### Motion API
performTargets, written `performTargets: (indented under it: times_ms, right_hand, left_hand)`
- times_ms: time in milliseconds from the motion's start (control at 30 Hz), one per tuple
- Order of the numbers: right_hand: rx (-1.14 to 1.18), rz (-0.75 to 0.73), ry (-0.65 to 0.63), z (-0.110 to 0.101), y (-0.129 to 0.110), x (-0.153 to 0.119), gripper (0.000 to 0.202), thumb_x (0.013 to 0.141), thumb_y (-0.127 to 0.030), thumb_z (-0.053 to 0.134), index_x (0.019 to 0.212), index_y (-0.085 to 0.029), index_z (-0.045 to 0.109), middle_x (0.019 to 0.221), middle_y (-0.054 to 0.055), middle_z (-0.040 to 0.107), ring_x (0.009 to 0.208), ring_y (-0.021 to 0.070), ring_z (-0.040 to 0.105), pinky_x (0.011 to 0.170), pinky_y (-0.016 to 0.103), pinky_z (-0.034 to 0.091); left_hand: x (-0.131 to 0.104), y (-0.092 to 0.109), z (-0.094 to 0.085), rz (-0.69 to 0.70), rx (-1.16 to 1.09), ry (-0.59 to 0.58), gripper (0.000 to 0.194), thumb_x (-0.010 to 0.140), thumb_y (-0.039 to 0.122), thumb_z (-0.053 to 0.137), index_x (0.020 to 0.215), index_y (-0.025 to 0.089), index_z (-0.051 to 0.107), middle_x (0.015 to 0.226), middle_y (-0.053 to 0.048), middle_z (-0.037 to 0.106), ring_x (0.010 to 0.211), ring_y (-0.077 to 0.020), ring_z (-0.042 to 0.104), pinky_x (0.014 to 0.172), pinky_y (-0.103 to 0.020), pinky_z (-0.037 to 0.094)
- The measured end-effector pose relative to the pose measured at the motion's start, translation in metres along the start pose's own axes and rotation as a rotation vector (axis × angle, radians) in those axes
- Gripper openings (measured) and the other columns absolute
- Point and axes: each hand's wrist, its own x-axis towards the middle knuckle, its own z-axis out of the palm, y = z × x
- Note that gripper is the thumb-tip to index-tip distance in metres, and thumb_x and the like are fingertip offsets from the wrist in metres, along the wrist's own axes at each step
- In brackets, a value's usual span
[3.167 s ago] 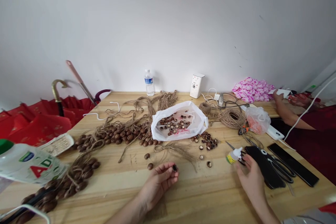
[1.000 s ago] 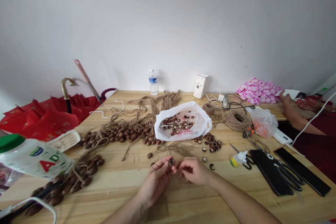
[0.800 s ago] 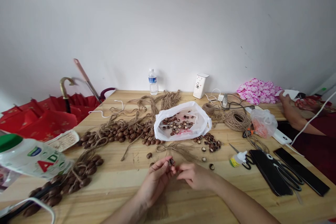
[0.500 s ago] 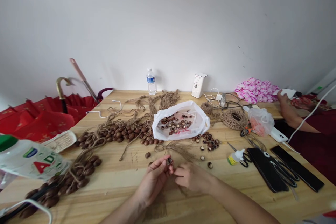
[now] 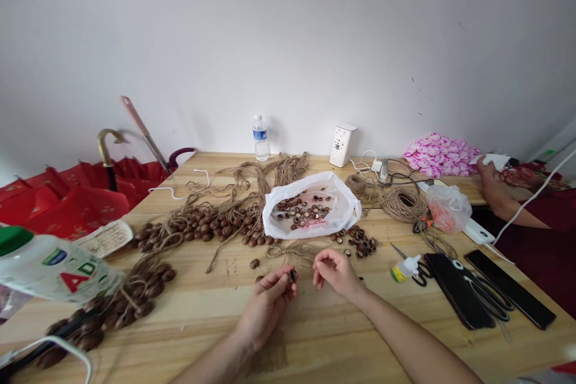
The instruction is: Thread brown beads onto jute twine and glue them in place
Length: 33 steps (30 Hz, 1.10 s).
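Observation:
Near the front middle of the wooden table, my left hand (image 5: 269,305) pinches a small brown nut shell (image 5: 292,276) between thumb and fingers. To its right, my right hand (image 5: 335,272) is raised apart from it, thumb and index finger pressed together; anything between them is too small to make out. Just behind the hands lies a looped twine bundle (image 5: 288,249). Further back a white plastic bag (image 5: 297,232) stands open with shell pieces inside, and a pile of shell halves (image 5: 361,242) lies at its right.
Strung brown nuts (image 5: 204,229) spread to the left, near a white bottle (image 5: 54,267). Glue (image 5: 405,269), scissors (image 5: 488,295), phones and a twine coil (image 5: 404,204) lie on the right. Another person's hand (image 5: 490,183) is at the far right.
My right hand has moved up and away from my left hand, opening a gap between them. My left hand still holds the shell in nearly the same place.

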Motion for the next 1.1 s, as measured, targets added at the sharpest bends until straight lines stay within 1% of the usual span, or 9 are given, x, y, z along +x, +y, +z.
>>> performTargets:
  times_ms: [100,200,300,433,600,767,900,1100]
  right_hand:
    - [-0.013,-0.012,-0.044,0.000,-0.006,-0.001,0.015,0.077,-0.030,0.056,0.075,-0.016,0.052,0.051,-0.005,0.055,0.037,0.0066,0.047,0.037,0.017,0.038]
    - [-0.076,-0.071,-0.098,-0.001,-0.009,-0.003,0.012,0.078,-0.025,0.056,0.071,-0.016,0.053,0.061,-0.004,0.053,0.040,0.0045,0.045,0.037,0.015,0.036]
    - [-0.070,-0.107,-0.125,-0.003,-0.012,-0.004,0.013,0.077,-0.024,0.056,0.070,-0.016,0.052,0.071,-0.002,0.051,0.044,0.0039,0.046,0.038,0.015,0.035]
    - [-0.062,-0.091,-0.168,-0.004,-0.012,-0.004,0.014,0.077,-0.024,0.058,0.068,-0.016,0.050,0.070,-0.003,0.050,0.044,0.0037,0.043,0.039,0.015,0.033]
    - [-0.079,-0.094,-0.165,-0.002,-0.009,-0.005,0.011,0.076,-0.021,0.058,0.069,-0.016,0.052,0.069,-0.002,0.050,0.050,0.0054,0.044,0.043,0.016,0.034]
    - [-0.189,-0.173,-0.136,-0.003,-0.009,-0.004,0.012,0.074,-0.023,0.064,0.071,-0.015,0.055,0.074,-0.001,0.052,0.062,0.0091,0.048,0.054,0.020,0.039]
    - [-0.251,-0.199,-0.148,-0.002,-0.012,-0.005,0.012,0.076,-0.026,0.064,0.073,-0.015,0.059,0.077,0.001,0.054,0.063,0.0100,0.049,0.054,0.020,0.040]
    - [-0.290,-0.187,-0.139,0.000,-0.012,-0.006,0.008,0.074,-0.021,0.063,0.069,-0.015,0.061,0.076,0.001,0.054,0.059,0.0091,0.048,0.050,0.019,0.038]
  left_hand:
    - [-0.001,-0.001,0.002,-0.043,0.037,0.021,0.023,0.062,0.019,0.077,0.083,0.010,0.071,0.075,-0.006,0.068,0.065,-0.0123,0.059,0.064,-0.025,0.048]
    - [-0.002,-0.001,0.002,-0.062,0.065,0.041,0.021,0.062,0.018,0.076,0.082,0.011,0.070,0.075,-0.006,0.069,0.064,-0.0132,0.060,0.063,-0.026,0.050]
    - [-0.002,-0.001,0.002,-0.065,0.085,0.068,0.019,0.064,0.016,0.075,0.082,0.011,0.070,0.073,-0.007,0.069,0.064,-0.0139,0.061,0.062,-0.026,0.051]
    - [-0.001,-0.001,0.001,-0.069,0.095,0.077,0.018,0.066,0.015,0.073,0.083,0.011,0.069,0.071,-0.006,0.068,0.063,-0.0144,0.062,0.063,-0.027,0.051]
    - [-0.001,-0.002,0.000,-0.074,0.114,0.041,0.021,0.065,0.018,0.074,0.085,0.011,0.070,0.070,-0.005,0.068,0.062,-0.0132,0.061,0.063,-0.026,0.050]
    - [-0.002,-0.001,0.001,-0.087,0.144,-0.001,0.023,0.064,0.020,0.075,0.085,0.011,0.070,0.071,-0.006,0.068,0.062,-0.0137,0.060,0.064,-0.027,0.049]
    - [-0.003,0.001,0.003,-0.099,0.167,-0.016,0.024,0.062,0.023,0.077,0.083,0.011,0.071,0.068,-0.005,0.068,0.060,-0.0142,0.060,0.063,-0.028,0.048]
    - [-0.003,0.001,0.002,-0.126,0.204,-0.060,0.023,0.064,0.022,0.075,0.084,0.012,0.071,0.065,-0.005,0.069,0.062,-0.0149,0.061,0.066,-0.029,0.048]
